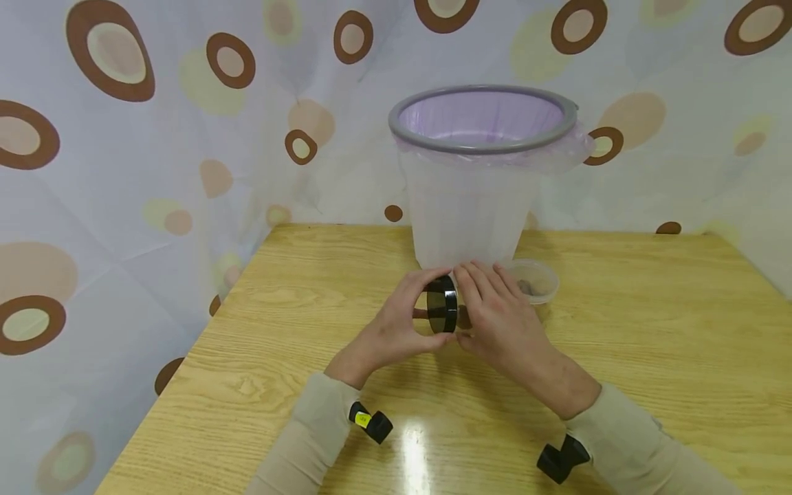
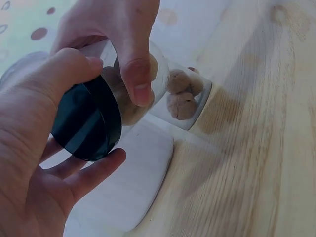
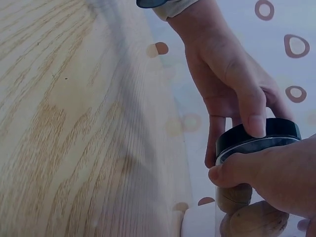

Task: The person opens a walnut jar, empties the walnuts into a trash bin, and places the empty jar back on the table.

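A clear jar (image 2: 159, 81) with a black lid (image 1: 442, 304) is held tilted on its side above the table, the lid facing left. Brown walnuts (image 3: 259, 217) show through its wall. My left hand (image 1: 396, 322) grips the lid's rim, thumb on one side and fingers on the other. From the right, my right hand (image 1: 504, 322) holds the jar's body and hides most of it in the head view. Just behind the right hand stands a clear tub (image 1: 544, 280), and several walnuts (image 2: 181, 105) are visible in it in the left wrist view.
At the back of the wooden table (image 1: 278, 330) stands a white bin (image 1: 470, 199) with a grey rim and a purple liner. A patterned curtain (image 1: 185, 137) hangs behind and to the left.
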Motion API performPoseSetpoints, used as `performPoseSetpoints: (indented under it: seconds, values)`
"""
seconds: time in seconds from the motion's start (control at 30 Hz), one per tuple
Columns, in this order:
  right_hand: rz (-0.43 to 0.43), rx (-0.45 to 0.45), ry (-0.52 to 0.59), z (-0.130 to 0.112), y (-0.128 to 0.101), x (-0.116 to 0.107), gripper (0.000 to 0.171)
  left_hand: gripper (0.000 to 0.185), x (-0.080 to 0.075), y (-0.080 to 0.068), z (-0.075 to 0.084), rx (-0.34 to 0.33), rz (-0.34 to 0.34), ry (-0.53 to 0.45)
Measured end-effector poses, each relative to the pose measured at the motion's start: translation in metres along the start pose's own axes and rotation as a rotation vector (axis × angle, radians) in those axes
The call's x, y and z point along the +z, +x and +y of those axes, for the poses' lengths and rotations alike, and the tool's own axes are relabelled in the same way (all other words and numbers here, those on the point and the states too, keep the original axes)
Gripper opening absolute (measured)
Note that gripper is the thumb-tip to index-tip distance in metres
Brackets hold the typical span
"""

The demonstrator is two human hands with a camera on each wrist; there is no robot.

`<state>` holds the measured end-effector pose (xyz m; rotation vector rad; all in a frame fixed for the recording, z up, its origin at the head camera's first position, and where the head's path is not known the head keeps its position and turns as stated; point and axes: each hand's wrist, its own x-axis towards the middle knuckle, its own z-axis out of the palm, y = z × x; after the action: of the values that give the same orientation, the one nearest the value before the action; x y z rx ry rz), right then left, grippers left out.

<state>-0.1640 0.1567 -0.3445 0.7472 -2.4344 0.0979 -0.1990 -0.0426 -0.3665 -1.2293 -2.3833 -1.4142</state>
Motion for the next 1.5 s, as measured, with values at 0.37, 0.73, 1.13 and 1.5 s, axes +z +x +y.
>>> performPoseSetpoints:
  seconds: [0.37,0.73,1.13,1.5]
  values:
    - [0.015,-0.02,-0.009,-0.001,0.002,0.0,0.1,0.076,-0.004,0.0,0.004,-0.206,0.025,-0.084]
    - [-0.025,-0.004,-0.002,-0.001,0.0,0.0,0.106,0.101,-0.003,-0.001,0.002,-0.127,-0.02,-0.075]
    - [-0.013,0.003,0.001,0.0,0.001,-0.001,0.107,0.092,-0.003,-0.005,-0.001,-0.05,0.022,-0.077]
    - [-0.023,0.032,0.042,0.004,0.0,-0.006,0.102,0.09,-0.01,-0.013,-0.004,-0.121,0.049,-0.027]
